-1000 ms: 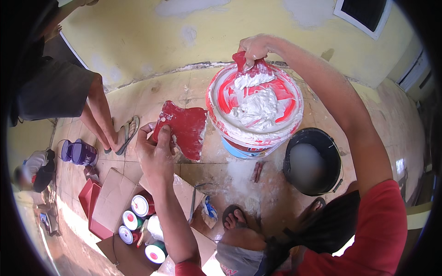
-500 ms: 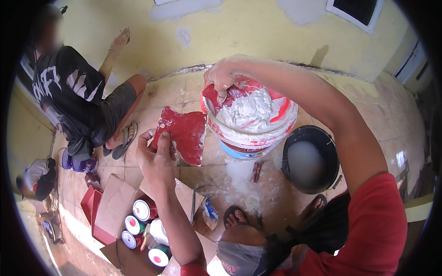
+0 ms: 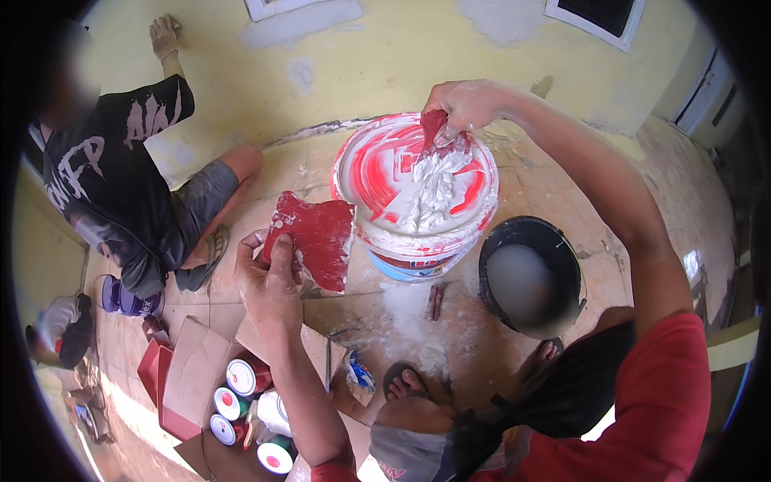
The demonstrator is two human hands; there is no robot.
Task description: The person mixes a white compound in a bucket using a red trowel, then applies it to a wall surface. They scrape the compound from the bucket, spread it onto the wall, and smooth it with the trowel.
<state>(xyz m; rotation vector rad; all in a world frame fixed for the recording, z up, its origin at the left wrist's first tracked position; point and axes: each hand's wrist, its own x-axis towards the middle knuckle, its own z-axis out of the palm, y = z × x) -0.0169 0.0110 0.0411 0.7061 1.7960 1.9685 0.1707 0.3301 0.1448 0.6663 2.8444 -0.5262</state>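
In my left hand (image 3: 269, 277) is a red plastic putty spreader (image 3: 317, 237), pinched between thumb and fingers, its broad edge streaked white. My right hand (image 3: 462, 108) grips a second red spreader (image 3: 434, 128) over the far side of a white bucket (image 3: 365, 241). That spreader's lower edge meets a thick, wet mound of white putty (image 3: 434, 189). Beneath the putty is a round red surface (image 3: 373, 181), smeared white; I cannot tell whether it is a lid. The left spreader is held to the left of the bucket, apart from it.
Right of the white bucket stands a black bucket (image 3: 490, 281) of cloudy liquid. White powder (image 3: 409, 309) is spilled on the tiles. An open cardboard box (image 3: 193, 369) with several paint cans is at lower left. Another person (image 3: 120, 177) sits at left, one hand against the yellow wall (image 3: 385, 56).
My right hand has moved its spreader from the bucket's left side to its far right, gathering putty and baring more red surface. My left hand keeps its spreader. The other person's hand has risen.
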